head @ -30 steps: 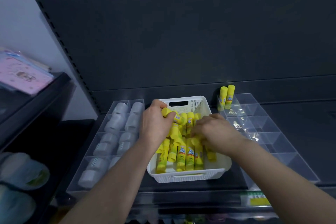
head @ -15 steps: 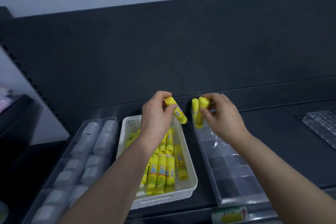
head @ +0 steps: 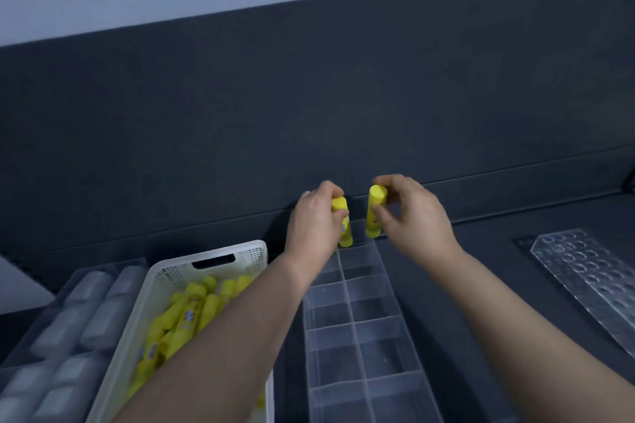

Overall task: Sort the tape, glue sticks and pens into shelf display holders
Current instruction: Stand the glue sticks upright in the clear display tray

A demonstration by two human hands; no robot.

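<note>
My left hand (head: 314,223) grips an upright yellow glue stick (head: 343,228) at the far end of a clear divided holder (head: 359,326). My right hand (head: 410,216) pinches a second yellow glue stick (head: 374,213), also upright, just to the right of the first. Both sticks stand at the holder's rearmost compartments; whether they touch the bottom is unclear. A white perforated basket (head: 206,259) to the left holds several more yellow glue sticks (head: 187,314), partly hidden by my left forearm.
A clear tray of white tape dispensers (head: 72,330) lies at the far left. A clear holder with round holes (head: 587,276) sits at the right on the dark shelf. The dark back panel (head: 309,113) rises just behind the hands.
Both hands left the basket, each carrying a glue stick, and moved right and back to the clear holder's far end. The left hand's stick turned from tilted to upright.
</note>
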